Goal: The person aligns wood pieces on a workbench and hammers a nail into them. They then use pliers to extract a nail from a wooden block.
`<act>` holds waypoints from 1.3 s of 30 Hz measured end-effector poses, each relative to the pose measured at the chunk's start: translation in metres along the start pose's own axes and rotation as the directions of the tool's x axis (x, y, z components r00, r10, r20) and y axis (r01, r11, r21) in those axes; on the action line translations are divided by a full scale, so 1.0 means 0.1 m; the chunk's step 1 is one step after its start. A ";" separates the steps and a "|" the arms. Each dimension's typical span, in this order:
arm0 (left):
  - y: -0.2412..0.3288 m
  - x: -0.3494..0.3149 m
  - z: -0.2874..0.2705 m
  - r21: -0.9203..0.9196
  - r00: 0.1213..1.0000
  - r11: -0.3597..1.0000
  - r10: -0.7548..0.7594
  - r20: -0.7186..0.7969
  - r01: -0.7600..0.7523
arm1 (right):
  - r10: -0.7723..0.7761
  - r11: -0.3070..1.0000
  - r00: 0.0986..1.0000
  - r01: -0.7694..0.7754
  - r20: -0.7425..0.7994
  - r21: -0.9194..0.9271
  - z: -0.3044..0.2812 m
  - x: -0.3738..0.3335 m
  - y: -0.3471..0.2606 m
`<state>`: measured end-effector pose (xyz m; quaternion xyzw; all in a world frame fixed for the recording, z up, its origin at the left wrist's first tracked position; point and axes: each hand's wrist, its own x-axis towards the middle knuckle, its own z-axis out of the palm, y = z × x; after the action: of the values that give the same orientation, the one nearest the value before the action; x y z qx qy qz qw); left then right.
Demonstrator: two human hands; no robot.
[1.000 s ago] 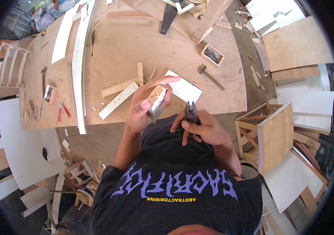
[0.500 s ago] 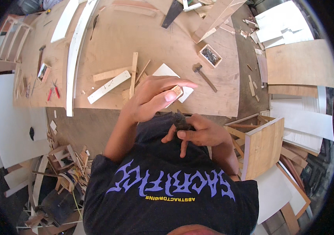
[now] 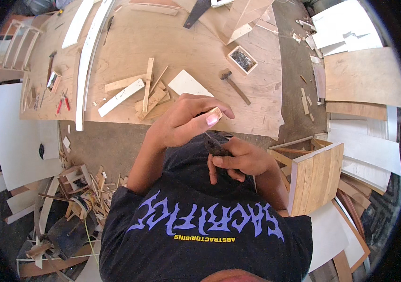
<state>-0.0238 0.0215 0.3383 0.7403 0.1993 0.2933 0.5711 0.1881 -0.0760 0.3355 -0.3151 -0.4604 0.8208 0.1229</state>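
In front of my chest, my left hand [image 3: 186,117] is closed around a light wooden piece [image 3: 216,112], thumb along it and its squared end showing past the fingertips. Most of that piece is hidden by the hand. Just below and to the right, my right hand [image 3: 245,160] grips a dark metal tool [image 3: 215,146], whose handle lies inside the fingers. Its exact kind cannot be made out. The tool's narrow tip points up toward the wooden piece; whether they touch is unclear. Beyond my hands, a hammer [image 3: 234,87] lies on the wooden worktable [image 3: 172,47].
A box of nails or screws [image 3: 242,60] sits on the table. Wood offcuts [image 3: 151,96] and a white board [image 3: 188,83] lie near my left hand. Red-handled pliers [image 3: 63,102] rest farther left. A wooden cabinet-like frame [image 3: 315,178] stands at my right, scrap wood [image 3: 85,197] at left.
The tool in my right hand has tilted and come up slightly nearer the wooden piece. My left hand keeps its hold. The view has shifted a little over the table.
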 end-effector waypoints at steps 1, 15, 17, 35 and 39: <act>-0.03 0.02 0.06 0.008 0.999 0.999 0.033 -0.005 -0.033 | 0.007 1.000 1.000 -0.007 -0.003 0.022 -0.01 -0.06 0.02; -0.05 0.32 0.75 0.028 0.995 0.996 -0.081 0.050 0.080 | -0.053 0.975 0.979 0.008 0.198 0.224 -0.55 -0.68 0.39; -0.09 0.32 0.81 0.044 0.994 0.995 -0.094 0.054 0.092 | -0.023 0.989 0.970 -0.013 0.242 0.148 -0.61 -0.73 0.43; -0.08 0.50 0.99 0.089 0.998 0.996 0.036 -0.042 -0.033 | 0.061 0.976 0.960 -0.115 0.273 0.187 -0.76 -0.86 0.31; -0.07 0.51 1.03 0.098 0.999 0.995 0.004 -0.051 0.001 | 0.073 0.971 0.955 -0.133 0.288 0.197 -0.77 -0.83 0.40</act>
<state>0.0828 -0.0201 0.3243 0.7598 0.2275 0.3025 0.5287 0.3047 -0.0861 0.3070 -0.2050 -0.3650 0.9069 0.0468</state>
